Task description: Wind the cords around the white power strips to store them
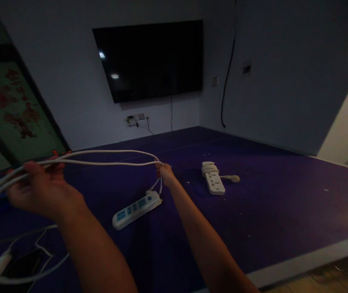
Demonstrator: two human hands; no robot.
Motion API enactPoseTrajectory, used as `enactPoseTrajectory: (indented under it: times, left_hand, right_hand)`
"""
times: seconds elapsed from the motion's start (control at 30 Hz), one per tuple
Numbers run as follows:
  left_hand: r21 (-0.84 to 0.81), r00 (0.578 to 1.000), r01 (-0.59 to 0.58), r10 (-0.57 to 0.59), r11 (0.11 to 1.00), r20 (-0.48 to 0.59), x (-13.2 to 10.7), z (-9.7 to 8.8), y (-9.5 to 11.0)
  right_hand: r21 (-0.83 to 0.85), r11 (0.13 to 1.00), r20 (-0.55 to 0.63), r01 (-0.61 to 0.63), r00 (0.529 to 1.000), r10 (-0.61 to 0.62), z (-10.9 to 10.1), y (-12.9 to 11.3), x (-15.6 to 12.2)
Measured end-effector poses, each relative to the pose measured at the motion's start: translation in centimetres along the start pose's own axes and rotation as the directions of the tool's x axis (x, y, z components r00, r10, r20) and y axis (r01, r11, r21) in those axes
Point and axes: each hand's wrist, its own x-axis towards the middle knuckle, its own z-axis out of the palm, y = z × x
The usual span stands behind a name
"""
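Note:
My left hand [39, 189] is closed around loops of a white power cord [100, 158] at the left. The cord stretches rightward to my right hand [165, 174], which pinches its doubled strands farther out. Below the right hand the cord drops to a white power strip with blue sockets [137, 209], lying on the purple mat [268, 203]. More loops of the cord hang down at the far left.
A second white power strip with its cord wound up [213, 178] lies on the mat to the right. A dark television [152, 59] hangs on the wall above a wall socket [137, 119]. The mat's pale edge [314, 258] runs at the lower right.

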Motion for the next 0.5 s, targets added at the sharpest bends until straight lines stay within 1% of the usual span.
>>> enactPoseTrajectory:
  times: [0.07, 0.13, 0.17, 0.23, 0.3, 0.33, 0.37, 0.43, 0.47, 0.5]
  left_hand:
    - [0.062, 0.989, 0.14, -0.137, 0.988, -0.051, 0.7, -0.9, -0.8]
    - [0.162, 0.949, 0.306, -0.287, 0.938, -0.128, 1.5, -1.8, -1.7]
    - [0.195, 0.926, 0.368, -0.34, 0.909, -0.161, 1.9, -2.2, -2.2]
    - [0.211, 0.893, 0.439, -0.398, 0.874, -0.209, 2.6, -3.1, -3.0]
    - [0.196, 0.885, 0.449, -0.404, 0.872, -0.233, 3.4, -4.1, -3.3]
    - [0.183, 0.888, 0.441, -0.397, 0.879, -0.231, 3.7, -4.6, -3.1]
    - [0.172, 0.894, 0.434, -0.399, 0.884, -0.205, 4.0, -5.0, -2.6]
    - [0.153, 0.894, 0.446, -0.431, 0.882, -0.122, 4.0, -5.4, -1.1]
    - [0.166, 0.865, 0.5, -0.497, 0.85, -0.061, 3.9, -5.3, -0.2]
    - [0.177, 0.837, 0.544, -0.546, 0.82, -0.046, 3.6, -5.0, 0.6]
  right_hand:
    - [-0.014, 0.999, -0.09, 0.044, 0.995, -0.045, -1.1, -1.2, 0.2]
    - [-0.034, 0.996, -0.152, 0.088, 0.984, -0.092, -2.5, -2.6, 0.2]
    - [-0.05, 0.992, -0.183, 0.115, 0.976, -0.122, -3.3, -3.2, 0.2]
    - [-0.092, 0.978, -0.251, 0.186, 0.946, -0.204, -4.8, -4.3, 0.1]
    - [-0.066, 0.973, -0.328, 0.221, 0.916, -0.23, -6.2, -5.0, 0.1]
    - [-0.038, 0.973, -0.369, 0.226, 0.902, -0.224, -6.9, -5.1, 0.2]
    - [-0.01, 0.974, -0.407, 0.226, 0.889, -0.211, -7.5, -5.0, 0.2]
    - [0.031, 0.975, -0.47, 0.22, 0.864, -0.18, -8.5, -4.6, 0.5]
    - [0.048, 0.975, -0.494, 0.215, 0.854, -0.164, -8.9, -4.4, 0.6]
    - [0.066, 0.975, -0.517, 0.212, 0.843, -0.148, -9.2, -4.0, 0.8]
